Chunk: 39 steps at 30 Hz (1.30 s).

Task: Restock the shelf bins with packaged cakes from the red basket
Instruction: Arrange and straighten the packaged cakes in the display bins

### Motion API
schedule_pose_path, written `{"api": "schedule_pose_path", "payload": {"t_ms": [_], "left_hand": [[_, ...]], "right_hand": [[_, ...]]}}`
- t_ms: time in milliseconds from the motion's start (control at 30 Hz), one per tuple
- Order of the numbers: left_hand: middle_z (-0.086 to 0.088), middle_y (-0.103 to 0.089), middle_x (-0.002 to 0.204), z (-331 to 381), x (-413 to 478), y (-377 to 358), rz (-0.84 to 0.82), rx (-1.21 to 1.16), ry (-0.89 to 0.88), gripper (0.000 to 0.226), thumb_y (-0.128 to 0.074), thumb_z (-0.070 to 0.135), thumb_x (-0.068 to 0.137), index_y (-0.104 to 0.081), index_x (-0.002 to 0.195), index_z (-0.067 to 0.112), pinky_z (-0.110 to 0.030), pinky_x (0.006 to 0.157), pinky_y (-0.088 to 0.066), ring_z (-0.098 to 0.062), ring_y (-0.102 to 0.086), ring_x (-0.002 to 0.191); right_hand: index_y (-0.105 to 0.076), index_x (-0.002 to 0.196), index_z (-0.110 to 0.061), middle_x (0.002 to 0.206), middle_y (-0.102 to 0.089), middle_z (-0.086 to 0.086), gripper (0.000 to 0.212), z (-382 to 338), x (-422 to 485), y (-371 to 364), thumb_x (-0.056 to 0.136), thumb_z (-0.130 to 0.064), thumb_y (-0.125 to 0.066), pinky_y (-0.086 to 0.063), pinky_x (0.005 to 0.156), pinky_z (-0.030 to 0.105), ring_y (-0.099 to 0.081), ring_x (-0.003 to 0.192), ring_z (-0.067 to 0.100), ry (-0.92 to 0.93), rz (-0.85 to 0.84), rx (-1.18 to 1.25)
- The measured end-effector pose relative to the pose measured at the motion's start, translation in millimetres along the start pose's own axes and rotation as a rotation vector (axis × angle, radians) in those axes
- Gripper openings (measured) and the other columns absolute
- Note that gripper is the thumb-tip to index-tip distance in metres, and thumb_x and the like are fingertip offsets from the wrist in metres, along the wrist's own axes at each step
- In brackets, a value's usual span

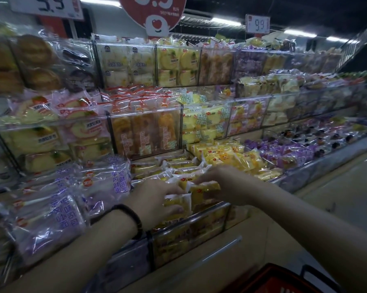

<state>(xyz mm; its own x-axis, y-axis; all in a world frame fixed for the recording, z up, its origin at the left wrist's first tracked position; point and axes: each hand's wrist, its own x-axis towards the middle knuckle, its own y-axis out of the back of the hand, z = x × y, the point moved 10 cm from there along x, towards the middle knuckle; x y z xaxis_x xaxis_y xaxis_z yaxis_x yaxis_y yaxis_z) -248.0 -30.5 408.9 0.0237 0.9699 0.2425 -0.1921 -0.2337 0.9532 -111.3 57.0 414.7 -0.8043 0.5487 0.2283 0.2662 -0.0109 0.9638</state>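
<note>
Left hand (157, 197), right hand (222, 182) around cake packs (204, 188)

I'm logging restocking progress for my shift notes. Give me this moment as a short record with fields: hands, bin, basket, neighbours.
left hand: grips a yellow cake pack over the front bin
right hand: pinches a second cake pack beside it
front bin: clear-walled, holding yellow packs
red basket: bottom right corner, contents not visible
neighbours: purple bread packs to the left
price sign: 9.9
</note>
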Motion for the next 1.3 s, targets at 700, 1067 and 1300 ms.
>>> {"api": "schedule_pose_path", "payload": {"t_ms": [700,1067,1300], "left_hand": [[-0.001,-0.064,0.119,-1,19,-12,0.070,0.352,0.321,0.021,-0.056,0.037,0.101,-0.061,0.121,0.032,-0.053,0.097,-0.050,-0.030,-0.059,0.115],[-0.002,-0.063,0.127,11,5,-6,-0.033,0.267,0.224,0.062,-0.074,0.056,0.086,-0.045,0.139,0.042,-0.043,0.092,-0.055,-0.027,-0.061,0.116],[-0.002,-0.064,0.125,7,14,-5,-0.041,0.252,0.226,0.049,-0.075,0.028,0.092,-0.059,0.135,0.046,-0.041,0.092,-0.056,-0.026,-0.063,0.112]], "right_hand": [[-0.060,0.130,-0.042,0.120,-0.064,-0.016,0.036,18,-6,11,0.095,-0.050,-0.062,-0.050,0.096,0.038,-0.057,0.110,0.011,-0.101,0.157,-0.021],[-0.061,0.130,-0.039,0.130,-0.065,-0.001,0.039,-12,20,-6,0.096,-0.023,-0.072,-0.063,0.079,0.037,-0.065,0.103,0.019,-0.080,0.085,-0.136],[-0.068,0.124,-0.035,0.128,-0.051,-0.004,0.032,-10,37,-11,0.095,-0.023,-0.074,-0.054,0.099,0.043,-0.053,0.115,0.018,-0.010,-0.092,-0.029]]}}
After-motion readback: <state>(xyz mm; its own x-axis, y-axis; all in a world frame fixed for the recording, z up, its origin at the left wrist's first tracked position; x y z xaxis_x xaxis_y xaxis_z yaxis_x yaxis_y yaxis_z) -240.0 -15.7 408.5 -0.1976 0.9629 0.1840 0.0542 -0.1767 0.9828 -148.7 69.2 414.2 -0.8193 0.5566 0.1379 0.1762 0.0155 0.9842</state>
